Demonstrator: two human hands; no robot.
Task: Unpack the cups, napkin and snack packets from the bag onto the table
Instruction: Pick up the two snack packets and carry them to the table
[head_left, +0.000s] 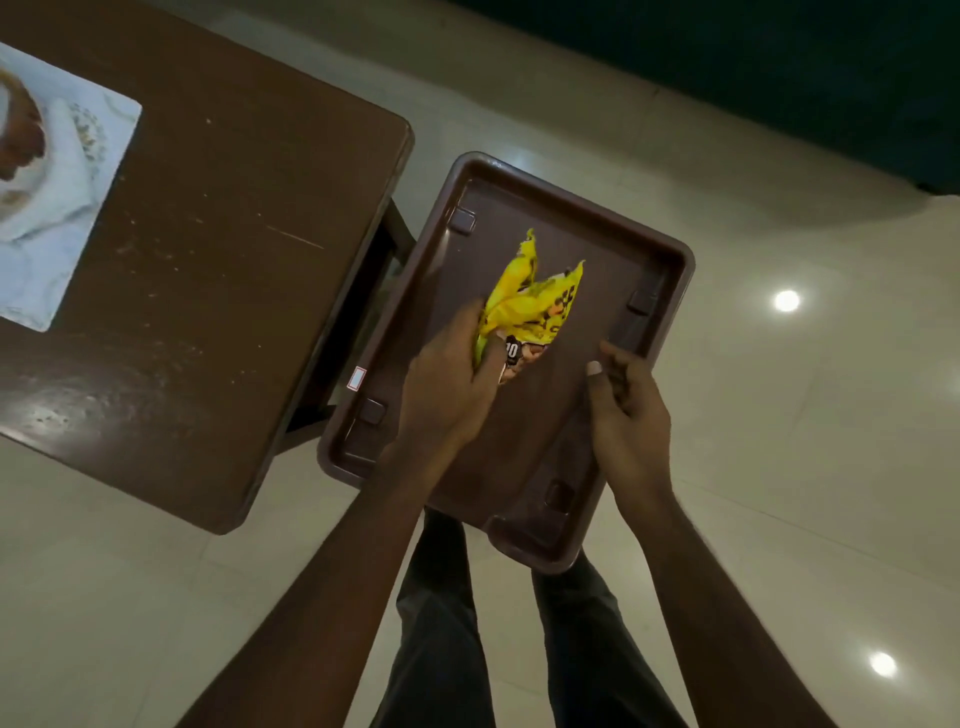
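The left hand (447, 384) clutches a yellow packet (535, 301) over the tray (670, 260), whose rim the right hand (628, 410) grips, beside the counter (234, 234). The packet looks torn open, so tilting it could spill snacks.

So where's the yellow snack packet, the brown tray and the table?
yellow snack packet (532, 304): head view, on its crumpled yellow upper part.
brown tray (610, 322): head view, on its bare floor right of the packet.
table (234, 208): head view, on its bare brown top.
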